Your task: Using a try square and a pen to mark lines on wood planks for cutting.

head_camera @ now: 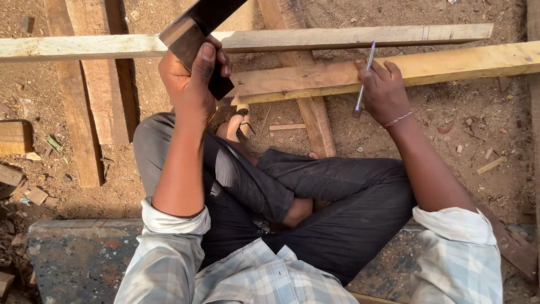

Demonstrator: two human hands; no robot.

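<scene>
The shirt point(247, 276), plaid and pale, fills the near edge of the view, its sleeves rolled to the elbows, and beyond it the dark trousers point(315, 208) cover crossed legs, with a bare foot point(230, 126) showing past the knee. The person sits on a dark slab point(79, 256) laid on the dirt ground point(478, 129). Past the legs, a thick pale plank point(439, 66) runs from the ground's right edge toward the middle, lying across a darker board point(315, 121) that goes away from the person. A thinner batten point(337, 38) lies just beyond the plank, crossing nearly the whole width. Two more boards point(90, 101) lie side by side at the left, under the batten. Small offcuts point(14, 138) and chips are scattered by the ground's left edge. The left hand point(191, 79) is closed around the dark stock of a try square point(194, 34), thumb pressed on its face, holding it raised above the plank's left end; its blade runs out of the top of the view. The right hand point(382, 90) rests on the plank near its middle, fingers pinched around a pen point(364, 76) held upright, tip down at the plank's near edge. A thin thread band point(398, 119) circles that wrist.
</scene>
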